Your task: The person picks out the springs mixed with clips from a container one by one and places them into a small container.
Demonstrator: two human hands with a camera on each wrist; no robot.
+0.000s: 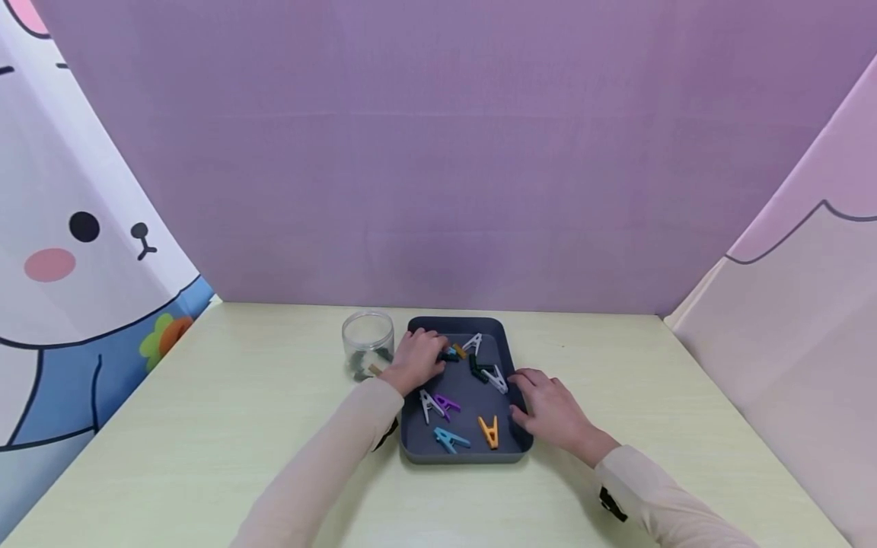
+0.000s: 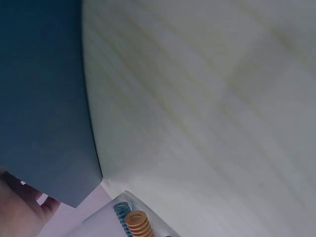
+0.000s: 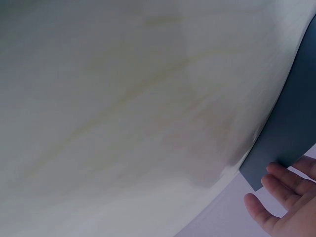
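Observation:
A dark grey tray (image 1: 466, 458) holds several clothespins: a yellow one (image 1: 489, 431), a blue one (image 1: 451, 439), a purple one (image 1: 447, 405) and white ones (image 1: 495, 379). Dark green pieces (image 1: 474, 369) and a brown piece (image 1: 460, 351) lie among them. My left hand (image 1: 416, 361) reaches over the tray's left rim, its fingertips beside small blue and dark green pieces at the back; whether it pinches one is hidden. My right hand (image 1: 551, 407) is at the tray's right rim, fingers spread, grasping nothing. In the right wrist view its fingers (image 3: 286, 180) lie against the tray wall.
A clear jar (image 1: 368, 335) stands left of the tray, with dark green and brown pieces inside. In the left wrist view an orange ribbed, coil-like piece (image 2: 138, 222) and a teal one (image 2: 121, 211) show there. A purple cloth (image 1: 438, 152) hangs behind the pale table (image 1: 274, 426).

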